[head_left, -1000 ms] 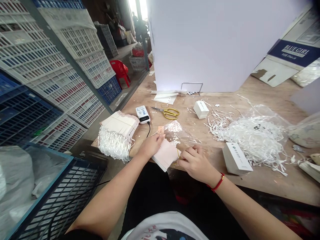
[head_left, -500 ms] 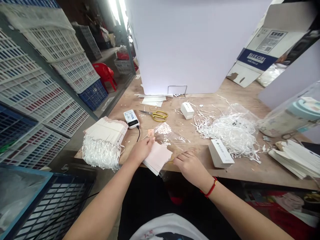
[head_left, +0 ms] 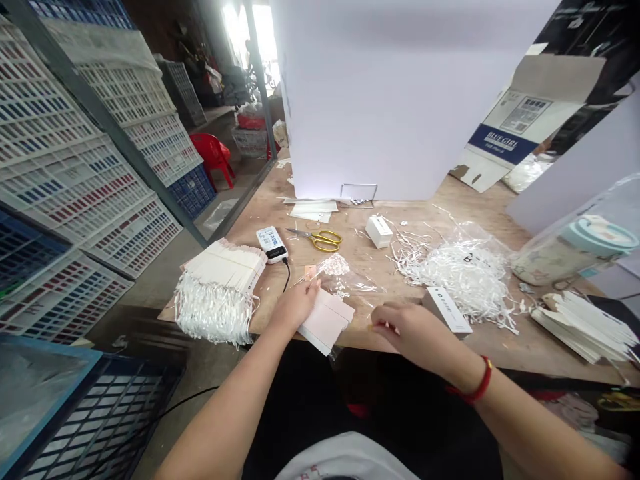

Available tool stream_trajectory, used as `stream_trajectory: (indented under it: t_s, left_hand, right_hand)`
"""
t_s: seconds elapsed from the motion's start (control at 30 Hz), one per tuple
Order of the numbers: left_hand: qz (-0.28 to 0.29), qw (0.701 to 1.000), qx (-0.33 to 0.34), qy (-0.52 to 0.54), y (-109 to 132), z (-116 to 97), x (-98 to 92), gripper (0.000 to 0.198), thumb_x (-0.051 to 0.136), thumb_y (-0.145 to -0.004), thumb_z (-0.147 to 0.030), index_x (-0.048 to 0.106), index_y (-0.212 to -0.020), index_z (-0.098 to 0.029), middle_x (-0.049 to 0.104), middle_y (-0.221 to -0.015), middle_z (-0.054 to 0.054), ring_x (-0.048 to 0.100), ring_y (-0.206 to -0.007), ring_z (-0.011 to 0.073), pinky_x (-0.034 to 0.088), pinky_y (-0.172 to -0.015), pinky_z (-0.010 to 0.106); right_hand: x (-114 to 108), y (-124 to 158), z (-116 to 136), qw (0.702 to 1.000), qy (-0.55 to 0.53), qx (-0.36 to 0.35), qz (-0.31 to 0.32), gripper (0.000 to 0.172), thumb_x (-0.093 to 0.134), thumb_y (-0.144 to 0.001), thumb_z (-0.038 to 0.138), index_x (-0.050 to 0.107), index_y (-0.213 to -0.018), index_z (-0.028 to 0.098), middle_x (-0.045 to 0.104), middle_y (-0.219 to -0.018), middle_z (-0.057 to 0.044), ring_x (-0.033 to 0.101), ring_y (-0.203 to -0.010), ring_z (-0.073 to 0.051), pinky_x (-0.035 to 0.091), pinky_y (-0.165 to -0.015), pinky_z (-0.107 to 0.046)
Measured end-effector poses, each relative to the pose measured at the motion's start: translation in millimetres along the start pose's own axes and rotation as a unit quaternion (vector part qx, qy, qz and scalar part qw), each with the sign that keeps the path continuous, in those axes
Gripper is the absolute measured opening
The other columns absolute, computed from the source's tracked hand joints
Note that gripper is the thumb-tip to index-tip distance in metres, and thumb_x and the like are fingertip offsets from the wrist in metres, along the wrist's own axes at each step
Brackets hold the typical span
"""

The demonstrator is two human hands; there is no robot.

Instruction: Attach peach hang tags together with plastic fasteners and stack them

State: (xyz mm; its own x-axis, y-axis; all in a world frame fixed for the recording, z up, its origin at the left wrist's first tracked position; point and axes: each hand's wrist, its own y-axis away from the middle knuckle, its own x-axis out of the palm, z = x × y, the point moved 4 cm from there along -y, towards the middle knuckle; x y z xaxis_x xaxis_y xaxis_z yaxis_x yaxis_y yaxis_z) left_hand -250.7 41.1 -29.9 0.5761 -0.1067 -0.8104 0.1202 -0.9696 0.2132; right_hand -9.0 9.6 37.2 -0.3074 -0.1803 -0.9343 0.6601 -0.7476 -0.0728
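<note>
My left hand (head_left: 296, 305) grips a small stack of pale pink cards (head_left: 327, 319) at the table's front edge, the thumb lying along its upper side. To the right of the stack, apart from it, is my right hand (head_left: 400, 325), its fingers curled into a pinch. A tiny yellowish bit shows at those fingertips, too small to name. Just beyond the cards lies a clear plastic bag (head_left: 363, 281) with small white pieces (head_left: 335, 265) on it. A white box (head_left: 447, 312) stands right behind my right hand.
At the left lies a banded bundle of tags with white strings (head_left: 215, 293). Behind are a white device with a cable (head_left: 273, 245), gold-handled scissors (head_left: 325, 240) and a small white box (head_left: 379, 231). A heap of white strings (head_left: 463, 273) and a lidded cup (head_left: 575, 247) are at right.
My right hand has moved right, away from the cards toward the white box, its fingers pinched. My left hand stays on the stack. The whole view has shifted slightly.
</note>
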Motion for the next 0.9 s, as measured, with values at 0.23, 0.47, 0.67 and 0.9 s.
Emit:
stream_trajectory:
  t_s: [0.23, 0.47, 0.67, 0.9]
  left_hand:
    - [0.0, 1.0, 0.016, 0.002, 2.4, 0.8, -0.6, 0.061, 0.025, -0.1, -0.061, 0.073, -0.113, -0.025, 0.075, -0.114, 0.012, 0.068, -0.107, 0.0322, 0.05, -0.091, 0.042]
    - [-0.005, 1.0, 0.005, 0.014, 4.8, 3.4, -1.9, 0.058, 0.027, -0.1, -0.059, 0.073, -0.117, -0.029, 0.075, -0.116, 0.011, 0.068, -0.109, 0.0325, 0.051, -0.089, 0.043]
    - [0.0, 1.0, -0.002, 0.024, 4.0, 2.1, -3.8, 0.056, 0.029, -0.1, -0.059, 0.074, -0.116, -0.029, 0.076, -0.114, 0.01, 0.069, -0.108, 0.0315, 0.051, -0.091, 0.043]
    - [0.022, 1.0, -0.006, 0.013, 2.7, 2.2, -3.6, 0.058, 0.027, -0.099, -0.062, 0.074, -0.11, -0.029, 0.077, -0.11, 0.011, 0.07, -0.104, 0.0348, 0.051, -0.087, 0.046]
  right_hand:
    - [-7.7, -129.6, 11.9, 0.994, -0.011, 0.105, -0.017, 0.008, 0.065, -0.088, 0.026, 0.072, -0.087, 0.022, 0.075, -0.083, -0.002, 0.066, -0.076, -0.016, 0.04, -0.065, -0.025]
    - [45.0, -238.4, -15.0, 0.988, 0.017, 0.152, 0.031, 0.01, 0.068, -0.089, 0.023, 0.074, -0.086, 0.015, 0.076, -0.09, -0.008, 0.07, -0.087, -0.021, 0.05, -0.079, -0.032]
    - [61.8, -247.7, -45.0, 0.986, 0.006, 0.165, 0.021, 0.027, 0.059, -0.099, 0.037, 0.066, -0.115, 0.017, 0.071, -0.114, -0.006, 0.068, -0.1, -0.019, 0.055, -0.091, -0.04]
    - [59.4, -249.1, -78.5, 0.973, 0.066, 0.222, 0.001, 0.041, 0.058, -0.098, 0.037, 0.06, -0.131, 0.012, 0.059, -0.136, -0.019, 0.059, -0.122, -0.026, 0.042, -0.103, -0.033]
